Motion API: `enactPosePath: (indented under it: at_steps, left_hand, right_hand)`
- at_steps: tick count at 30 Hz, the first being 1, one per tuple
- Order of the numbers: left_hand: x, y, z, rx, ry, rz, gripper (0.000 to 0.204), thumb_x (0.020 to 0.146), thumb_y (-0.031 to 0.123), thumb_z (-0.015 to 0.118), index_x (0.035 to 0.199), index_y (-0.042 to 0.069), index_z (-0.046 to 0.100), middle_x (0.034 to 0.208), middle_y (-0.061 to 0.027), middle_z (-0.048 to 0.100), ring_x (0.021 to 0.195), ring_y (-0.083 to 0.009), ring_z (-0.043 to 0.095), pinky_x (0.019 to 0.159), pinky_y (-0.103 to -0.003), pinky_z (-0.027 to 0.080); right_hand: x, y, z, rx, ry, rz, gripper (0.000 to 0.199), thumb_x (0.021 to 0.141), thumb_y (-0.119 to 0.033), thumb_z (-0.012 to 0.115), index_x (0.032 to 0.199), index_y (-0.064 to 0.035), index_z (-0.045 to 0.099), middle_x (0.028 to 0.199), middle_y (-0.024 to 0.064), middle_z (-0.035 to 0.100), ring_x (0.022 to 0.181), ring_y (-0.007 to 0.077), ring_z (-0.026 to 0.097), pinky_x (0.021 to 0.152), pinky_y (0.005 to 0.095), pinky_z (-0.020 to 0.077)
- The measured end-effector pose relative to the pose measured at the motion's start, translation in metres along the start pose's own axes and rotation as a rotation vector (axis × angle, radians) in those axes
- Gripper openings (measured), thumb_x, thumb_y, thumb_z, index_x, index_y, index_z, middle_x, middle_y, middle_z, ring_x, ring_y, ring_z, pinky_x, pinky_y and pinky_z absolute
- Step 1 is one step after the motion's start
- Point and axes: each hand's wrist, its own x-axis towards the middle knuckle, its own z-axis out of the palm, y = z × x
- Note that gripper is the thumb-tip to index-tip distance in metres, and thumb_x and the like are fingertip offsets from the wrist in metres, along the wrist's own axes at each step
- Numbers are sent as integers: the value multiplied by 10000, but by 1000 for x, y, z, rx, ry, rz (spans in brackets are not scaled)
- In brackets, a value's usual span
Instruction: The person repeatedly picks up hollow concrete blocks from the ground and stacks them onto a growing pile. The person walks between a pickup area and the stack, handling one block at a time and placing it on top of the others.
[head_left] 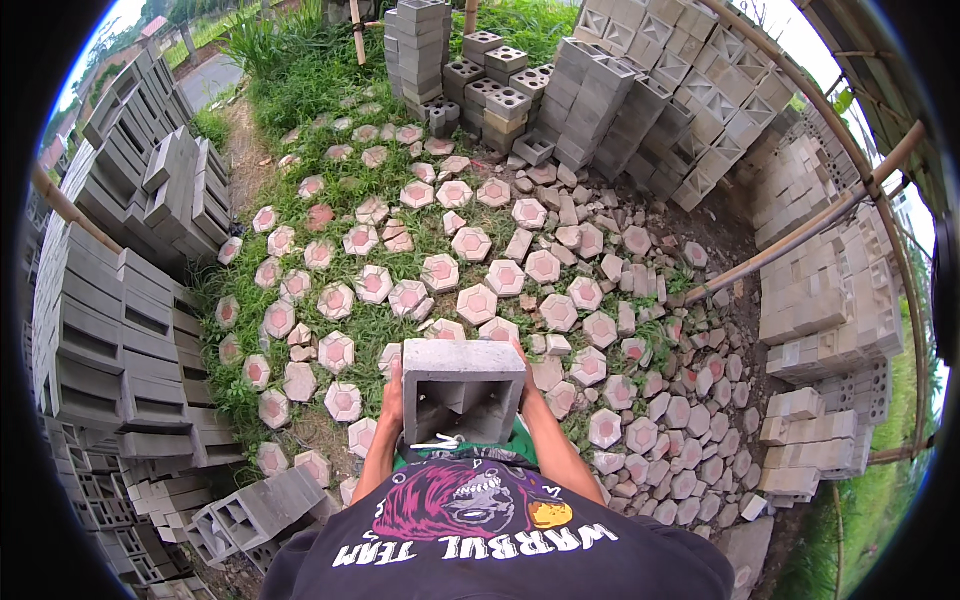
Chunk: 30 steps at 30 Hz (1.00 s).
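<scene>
Stacked grey blocks (120,330) sit off to your left. Your left hand (392,392) is clamped on the left side of the hollow concrete block (463,390), held up near your chest, and your right hand (524,385) grips its right side. More stacks (820,300) on the right.

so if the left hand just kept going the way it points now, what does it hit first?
The left hand grips the side of the hollow grey concrete block, pointing ahead and away from the body. Past the block, the first thing is probably a hexagonal paver on the grass, though depth is unclear from above.
</scene>
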Motion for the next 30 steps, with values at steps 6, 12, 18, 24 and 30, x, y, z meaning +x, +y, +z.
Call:
enactPosePath:
  at_steps: [6,12,18,24,30]
  left_hand:
    - [81,76,36,124,157,267,750,940,645,274,987,22,689,729,-21,606,637,-114,508,567,-296,406]
    - [172,135,91,78,167,271,741,943,641,277,994,24,684,748,-19,608,647,-111,505,573,-292,408]
    - [243,188,146,89,120,275,732,945,637,281,1000,26,679,767,-17,609,656,-109,502,579,-288,411]
    - [344,179,163,3,-97,121,735,942,641,279,1103,26,647,864,-32,611,735,-121,505,631,-295,405]
    - [428,231,207,277,-208,41,846,899,717,233,874,-1,680,728,-72,603,681,-176,519,619,-333,405]
  right_hand:
    - [143,-76,27,-194,-55,46,549,910,-566,474,1040,-58,639,965,63,656,870,190,607,808,341,477]
    - [213,-188,89,-282,-81,60,537,896,-560,503,993,-51,642,915,68,667,809,192,612,779,344,486]
    - [265,-253,63,-94,-100,12,530,916,-543,482,1029,-48,637,964,69,667,839,185,616,785,331,488]
    - [288,-291,52,56,-72,-50,546,924,-538,468,1073,-38,628,992,74,663,875,189,616,820,326,483]
    - [316,-336,48,179,44,-105,587,914,-567,445,1102,-39,620,1043,86,651,943,210,596,881,342,450]
